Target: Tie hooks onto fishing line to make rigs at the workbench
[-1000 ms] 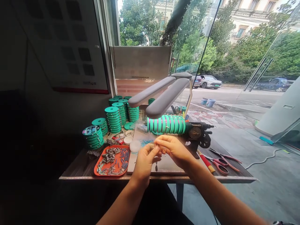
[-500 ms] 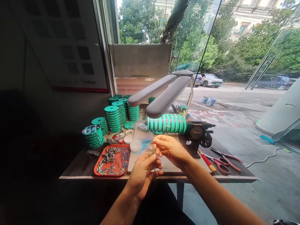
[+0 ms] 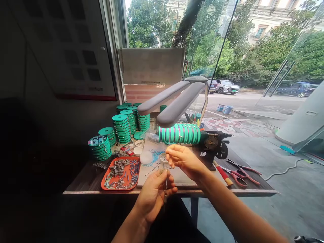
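My left hand (image 3: 157, 189) is closed, with thumb and fingertips pinching a thin line rig (image 3: 166, 184). Its dark, beaded-looking strand hangs across the fingers, and a small blurred piece like a sinker dangles below. Above it, my right hand (image 3: 183, 161) is closed too, thumb and forefinger pinching the upper end of the thin line. The line runs between both hands and is too fine to follow fully. Just behind the fingers lie a small round dish (image 3: 163, 157) and loose blue strands (image 3: 155, 156) on a pale board (image 3: 182, 179).
An orange tray (image 3: 102, 184) holds grey sinkers, dark springs and small metal parts. Stacked green spools (image 3: 120, 130) stand behind it. A machine (image 3: 211, 143) carries green spools (image 3: 179, 134) under a two-armed lamp (image 3: 174, 101). Scissors (image 3: 239, 175), pliers (image 3: 245, 167) and a red-handled tool (image 3: 223, 175) lie right.
My left hand has dropped slightly away from the right, widening the gap. More of the strand and a small piece below the left hand now show.
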### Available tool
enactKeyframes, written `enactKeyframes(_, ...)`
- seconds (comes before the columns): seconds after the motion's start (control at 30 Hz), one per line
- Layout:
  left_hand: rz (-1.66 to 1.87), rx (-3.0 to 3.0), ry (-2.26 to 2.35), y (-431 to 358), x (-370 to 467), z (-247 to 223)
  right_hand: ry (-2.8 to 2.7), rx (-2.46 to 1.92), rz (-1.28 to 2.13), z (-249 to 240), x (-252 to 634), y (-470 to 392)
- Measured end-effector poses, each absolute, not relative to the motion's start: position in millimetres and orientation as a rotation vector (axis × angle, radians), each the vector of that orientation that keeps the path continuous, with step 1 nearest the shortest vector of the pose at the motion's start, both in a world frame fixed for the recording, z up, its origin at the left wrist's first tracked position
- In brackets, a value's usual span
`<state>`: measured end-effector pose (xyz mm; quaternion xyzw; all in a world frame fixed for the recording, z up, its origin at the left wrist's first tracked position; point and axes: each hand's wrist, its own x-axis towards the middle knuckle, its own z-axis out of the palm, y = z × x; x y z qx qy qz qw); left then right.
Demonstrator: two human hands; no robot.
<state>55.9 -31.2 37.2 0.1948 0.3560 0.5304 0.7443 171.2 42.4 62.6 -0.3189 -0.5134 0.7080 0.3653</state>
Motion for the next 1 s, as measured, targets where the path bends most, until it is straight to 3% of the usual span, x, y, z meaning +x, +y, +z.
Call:
enactKeyframes(0.77,1.187,0.405,0.750,-37.1,53.1,30.4,-1.364,-0.871,1.782,64.3,170.9,42.1)
enactKeyframes(1.0,1.120,0.760,0.821,-21.4,50.0,37.3,-1.409,-0.916,1.645,65.7,176.8,49.0)
